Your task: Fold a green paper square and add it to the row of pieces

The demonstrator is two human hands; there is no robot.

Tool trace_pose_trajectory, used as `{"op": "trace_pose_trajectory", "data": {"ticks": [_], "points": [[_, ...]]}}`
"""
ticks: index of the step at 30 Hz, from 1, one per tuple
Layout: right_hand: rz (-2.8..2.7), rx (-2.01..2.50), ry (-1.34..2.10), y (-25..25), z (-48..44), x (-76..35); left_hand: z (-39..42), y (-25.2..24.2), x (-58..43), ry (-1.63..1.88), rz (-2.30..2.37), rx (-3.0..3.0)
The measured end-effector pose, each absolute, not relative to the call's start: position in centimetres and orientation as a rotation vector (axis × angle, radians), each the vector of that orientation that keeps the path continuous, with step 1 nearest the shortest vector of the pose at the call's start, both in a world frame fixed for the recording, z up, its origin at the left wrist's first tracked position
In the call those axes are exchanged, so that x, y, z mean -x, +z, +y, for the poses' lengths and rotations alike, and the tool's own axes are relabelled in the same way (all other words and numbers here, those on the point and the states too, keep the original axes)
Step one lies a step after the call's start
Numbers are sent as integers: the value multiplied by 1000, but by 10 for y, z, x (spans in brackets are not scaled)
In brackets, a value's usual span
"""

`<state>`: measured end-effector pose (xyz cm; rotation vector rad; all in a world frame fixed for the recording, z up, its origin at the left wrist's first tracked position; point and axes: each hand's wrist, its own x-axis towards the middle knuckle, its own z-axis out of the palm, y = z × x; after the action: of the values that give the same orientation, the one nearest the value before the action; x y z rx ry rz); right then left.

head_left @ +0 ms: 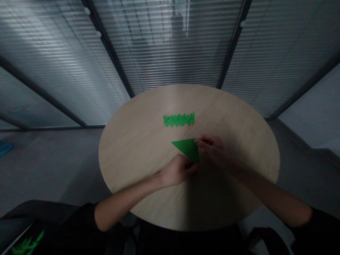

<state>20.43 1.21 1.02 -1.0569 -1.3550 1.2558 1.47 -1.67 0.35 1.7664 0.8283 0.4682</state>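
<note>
We are looking down over a round wooden table (132, 156) that stands before a tall wall of glass with slatted blinds (164, 46), and grey floor (53, 170) spreads out around it. Our dark sleeves (66, 216) enter at the bottom of the view at about 7 and 5 o'clock, with our bare forearms reaching in over the table from both sides.

Near the middle of the table, we have a green paper triangle (189, 148), folded or cut to a sharp point aimed at 9 o'clock. It lies flat, or nearly so, between our hands. At about 12 o'clock from it, well beyond our hands, a tight row of small folded green paper pieces (178, 119) runs side by side across the table, overlapping slightly. They may be origami cranes, though they are too small and dim here for us to be sure.

Our right grip (212, 150) comes in from 3 o'clock, its thumb and fingers together and clamped on the triangle's upper right corner. Our left grip (177, 171) sits at 6 o'clock to the triangle, its curled fingers (192, 167) at the lower tip. Shadow hides whether they are clamped or only touching.

At 8 o'clock, low in the view, more green folded paper (26, 244) lies on a dark surface (18, 230).
</note>
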Motion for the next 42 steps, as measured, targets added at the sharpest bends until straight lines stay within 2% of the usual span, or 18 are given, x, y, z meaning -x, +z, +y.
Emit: {"op": "trace_pose_trajectory", "data": {"ticks": [15,25,37,42], "points": [[-1378,1125,1224,12,12,-204,-14,0,-19,662,850,-1772],[-1379,1098,1270,12,11,-205,-13,-5,-17,609,906,-1744],[-1371,1120,1293,13,10,-205,-14,3,-21,773,827,-1630],[-1365,1126,1280,11,12,-209,-9,-1,-13,690,901,-1626]]}}
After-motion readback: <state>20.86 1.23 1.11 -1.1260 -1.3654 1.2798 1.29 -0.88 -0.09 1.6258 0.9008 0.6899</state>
